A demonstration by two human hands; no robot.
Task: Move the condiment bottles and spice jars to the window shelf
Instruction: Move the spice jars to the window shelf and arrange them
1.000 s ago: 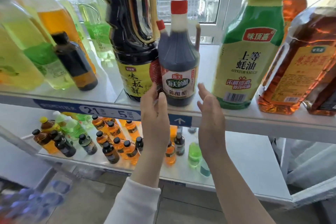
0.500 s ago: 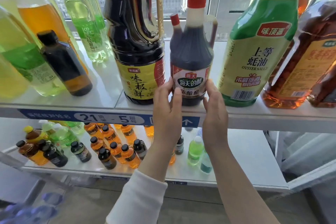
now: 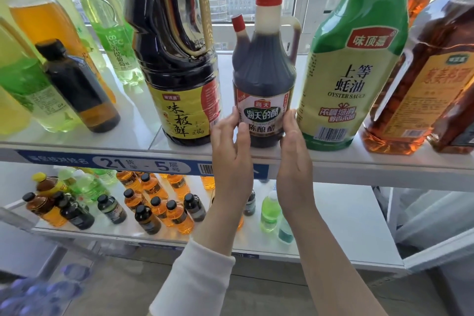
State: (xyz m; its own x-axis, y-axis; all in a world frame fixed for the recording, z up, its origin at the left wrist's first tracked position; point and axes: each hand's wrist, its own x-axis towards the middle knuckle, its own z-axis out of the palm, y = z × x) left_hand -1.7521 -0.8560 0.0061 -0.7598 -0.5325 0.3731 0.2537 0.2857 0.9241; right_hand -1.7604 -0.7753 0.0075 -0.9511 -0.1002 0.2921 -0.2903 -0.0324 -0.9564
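A dark vinegar bottle (image 3: 264,77) with a red cap stands near the front edge of the white window shelf (image 3: 359,159). My left hand (image 3: 230,156) holds its lower left side, thumb on the label. On the opposite side my right hand (image 3: 295,161) grips the bottle's base. A large dark soy sauce jug (image 3: 177,59) stands just left of it and a green oyster sauce bottle (image 3: 351,72) just right. A second red-capped bottle (image 3: 239,28) stands behind the vinegar, mostly hidden.
Amber oil bottles (image 3: 423,84) crowd the shelf's right end. A small dark bottle (image 3: 79,90) and green and orange drink bottles (image 3: 23,79) fill the left. Several small bottles (image 3: 154,208) stand on the lower shelf (image 3: 346,226). The window is close behind.
Both hands rose from the shelf edge and closed in on the vinegar bottle's sides. The view moved nearer to the shelf.
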